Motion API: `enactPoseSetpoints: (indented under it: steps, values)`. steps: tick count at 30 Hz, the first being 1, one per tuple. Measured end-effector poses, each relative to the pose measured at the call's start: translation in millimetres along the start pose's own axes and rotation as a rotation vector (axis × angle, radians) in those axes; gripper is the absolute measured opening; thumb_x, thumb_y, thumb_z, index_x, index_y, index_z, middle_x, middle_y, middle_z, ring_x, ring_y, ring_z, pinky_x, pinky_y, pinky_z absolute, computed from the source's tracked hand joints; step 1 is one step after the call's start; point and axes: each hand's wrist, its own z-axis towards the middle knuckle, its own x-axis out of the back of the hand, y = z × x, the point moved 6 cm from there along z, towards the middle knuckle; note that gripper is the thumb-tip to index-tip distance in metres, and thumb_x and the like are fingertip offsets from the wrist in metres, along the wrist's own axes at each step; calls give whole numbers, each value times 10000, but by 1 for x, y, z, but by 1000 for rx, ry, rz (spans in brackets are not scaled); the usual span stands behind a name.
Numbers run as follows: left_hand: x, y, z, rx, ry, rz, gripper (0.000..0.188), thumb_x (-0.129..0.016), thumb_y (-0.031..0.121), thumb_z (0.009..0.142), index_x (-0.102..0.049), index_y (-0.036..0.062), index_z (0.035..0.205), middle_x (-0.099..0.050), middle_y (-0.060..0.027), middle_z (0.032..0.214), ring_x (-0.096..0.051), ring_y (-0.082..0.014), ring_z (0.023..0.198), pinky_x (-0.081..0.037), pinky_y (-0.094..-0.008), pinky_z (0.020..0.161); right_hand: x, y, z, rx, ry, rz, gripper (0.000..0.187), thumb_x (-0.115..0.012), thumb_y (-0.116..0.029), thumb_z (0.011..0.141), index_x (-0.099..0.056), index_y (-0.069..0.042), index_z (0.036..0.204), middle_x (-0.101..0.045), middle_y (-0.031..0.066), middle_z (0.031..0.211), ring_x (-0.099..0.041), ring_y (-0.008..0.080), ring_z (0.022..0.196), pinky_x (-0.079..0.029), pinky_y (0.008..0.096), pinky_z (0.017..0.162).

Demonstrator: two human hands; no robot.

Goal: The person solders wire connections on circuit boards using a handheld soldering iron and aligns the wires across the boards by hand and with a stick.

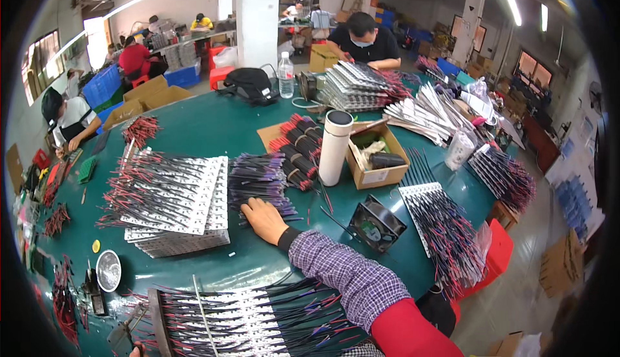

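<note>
My right hand (263, 221) rests on the near end of a pile of black and purple wires (258, 177), its fingers slightly apart over them. At the lower edge, only a bit of my left hand (137, 351) shows. It is closed around something dark that I cannot make out, beside a grey metal tool (121, 339). In front of me lies a white board panel (248, 321) with rows of black, red and purple wires. A dark bar (159, 321) lies across its left side. Left of my right hand is a stack of wired white panels (174, 212).
Around me on the green table (258, 254) stand a white thermos (336, 147), a cardboard box (381, 170), a black fan (376, 223) and a metal bowl (108, 270). More wired panels (439, 228) lie at right. A masked person (365, 44) works across the table.
</note>
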Motion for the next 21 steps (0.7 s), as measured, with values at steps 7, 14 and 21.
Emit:
enactPoseSetpoints:
  steps: [7,14,21]
  values:
    - [-10,6,0,-63,81,-88,252,-572,129,973,-656,-64,1111,-699,-118,1010,-607,-152,884,-474,-262,826,5,2,5,95,14,40,138,-573,-92,849,-599,-63,981,-535,96,953,-562,274,961,-475,400,798]
    - [-19,-5,8,250,17,-321,262,-590,130,962,-662,-76,1107,-700,-114,931,-575,-136,717,-462,-250,713,12,24,3,131,9,56,218,-667,-143,814,-601,-58,1003,-531,99,958,-552,280,950,-482,398,805]
    - [1,-17,19,426,4,-532,227,-617,86,936,-642,-87,1081,-668,-126,851,-533,-147,617,-442,-243,605,21,-6,6,92,-2,243,552,-821,-204,727,-588,-32,1197,-540,126,1013,-551,314,989,-488,418,853]
